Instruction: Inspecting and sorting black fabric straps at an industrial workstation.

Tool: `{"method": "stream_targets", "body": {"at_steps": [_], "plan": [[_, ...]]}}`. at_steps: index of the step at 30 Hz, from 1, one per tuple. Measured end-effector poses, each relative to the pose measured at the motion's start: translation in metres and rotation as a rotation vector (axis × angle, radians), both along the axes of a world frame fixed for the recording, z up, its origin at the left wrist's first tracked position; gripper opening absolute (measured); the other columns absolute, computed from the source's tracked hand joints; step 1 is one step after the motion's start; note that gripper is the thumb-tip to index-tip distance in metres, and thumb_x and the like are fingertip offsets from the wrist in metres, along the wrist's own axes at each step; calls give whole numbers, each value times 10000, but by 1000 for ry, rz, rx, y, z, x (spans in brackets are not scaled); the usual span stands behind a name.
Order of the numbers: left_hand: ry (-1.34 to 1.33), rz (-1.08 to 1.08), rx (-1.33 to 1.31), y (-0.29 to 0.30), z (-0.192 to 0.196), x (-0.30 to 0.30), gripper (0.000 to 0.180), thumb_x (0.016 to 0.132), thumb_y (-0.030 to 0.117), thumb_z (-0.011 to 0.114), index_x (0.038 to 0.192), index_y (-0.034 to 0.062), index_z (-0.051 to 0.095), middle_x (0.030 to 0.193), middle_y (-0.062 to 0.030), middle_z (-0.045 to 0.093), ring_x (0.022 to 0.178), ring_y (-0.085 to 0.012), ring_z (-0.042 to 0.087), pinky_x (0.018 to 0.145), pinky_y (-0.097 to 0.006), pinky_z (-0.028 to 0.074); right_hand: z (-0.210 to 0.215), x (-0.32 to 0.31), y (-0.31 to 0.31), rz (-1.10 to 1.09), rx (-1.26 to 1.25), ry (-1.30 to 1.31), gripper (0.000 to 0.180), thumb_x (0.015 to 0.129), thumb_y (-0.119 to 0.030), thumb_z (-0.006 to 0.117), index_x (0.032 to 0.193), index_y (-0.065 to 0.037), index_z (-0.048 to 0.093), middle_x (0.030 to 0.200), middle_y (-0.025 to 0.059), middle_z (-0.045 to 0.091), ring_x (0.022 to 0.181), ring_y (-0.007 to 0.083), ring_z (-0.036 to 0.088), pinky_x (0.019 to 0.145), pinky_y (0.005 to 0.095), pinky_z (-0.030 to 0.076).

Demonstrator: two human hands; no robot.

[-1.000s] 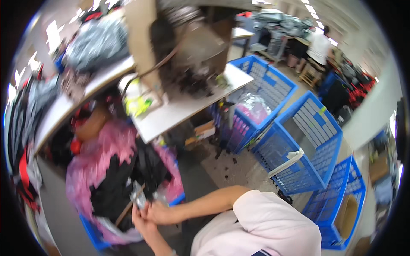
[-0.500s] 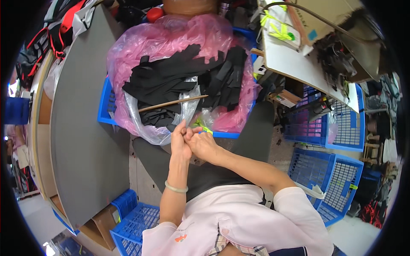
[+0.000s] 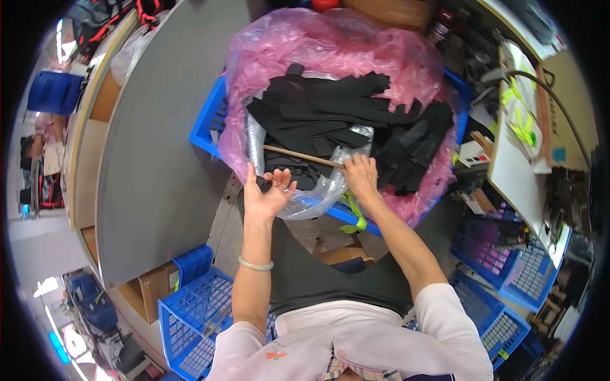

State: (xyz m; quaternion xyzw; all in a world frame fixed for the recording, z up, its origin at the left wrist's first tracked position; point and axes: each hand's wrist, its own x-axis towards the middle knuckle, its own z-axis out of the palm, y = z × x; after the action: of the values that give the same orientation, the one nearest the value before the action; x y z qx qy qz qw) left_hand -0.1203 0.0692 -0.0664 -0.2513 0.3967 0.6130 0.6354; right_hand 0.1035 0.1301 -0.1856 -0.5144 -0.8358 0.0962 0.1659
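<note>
Wooden stick [image 3: 302, 155] lies within the blue crate's [image 3: 204, 120] rim.

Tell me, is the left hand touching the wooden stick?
Apart. The head view shows black fabric in the gap between the left hand and the wooden stick.

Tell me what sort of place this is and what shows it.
Probably a textile workshop or small factory floor: black cloth-like strips are heaped in a blue crate lined with pink plastic, and another blue crate stands by the person.
</note>
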Motion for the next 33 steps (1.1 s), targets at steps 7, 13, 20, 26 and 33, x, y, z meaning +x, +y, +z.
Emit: {"method": "stream_targets", "body": {"at_steps": [7,13,20,26,33], "plan": [[55,181,-1,-5,4,-44,459,819,533,571,634,135,440,847,-72,607,946,-228,582,978,-418,304,88,63,-84,55,-391,608,192,822,-68,610,1003,-15,646,728,119,595,619,215,596,565,305,460],[39,208,49,-4,26,-25,432,815,495,604,661,120,454,749,-57,599,882,-231,594,947,-471,341,134,82,-121,2,-603,704,253,811,-22,618,1063,-24,637,740,100,610,629,168,583,585,258,449],[424,62,333,-22,30,7,467,872,316,598,508,141,362,477,-47,434,700,-278,613,781,-430,491,157,74,-136,58,-403,590,224,796,-43,644,1020,-40,657,750,127,609,605,216,582,567,293,457],[511,61,732,-22,71,18,470,957,314,437,530,139,345,370,-38,341,666,-311,667,975,-415,378,168,27,-165,-273,-1355,1125,211,870,-136,608,1047,-27,646,652,-10,566,492,43,473,412,167,352],[629,89,814,-29,109,13,546,950,484,324,629,66,465,565,-129,550,711,-339,639,944,-484,386,195,31,-191,-264,-1571,1323,256,913,-104,531,1144,1,570,644,35,499,439,23,309,372,174,210]]}}
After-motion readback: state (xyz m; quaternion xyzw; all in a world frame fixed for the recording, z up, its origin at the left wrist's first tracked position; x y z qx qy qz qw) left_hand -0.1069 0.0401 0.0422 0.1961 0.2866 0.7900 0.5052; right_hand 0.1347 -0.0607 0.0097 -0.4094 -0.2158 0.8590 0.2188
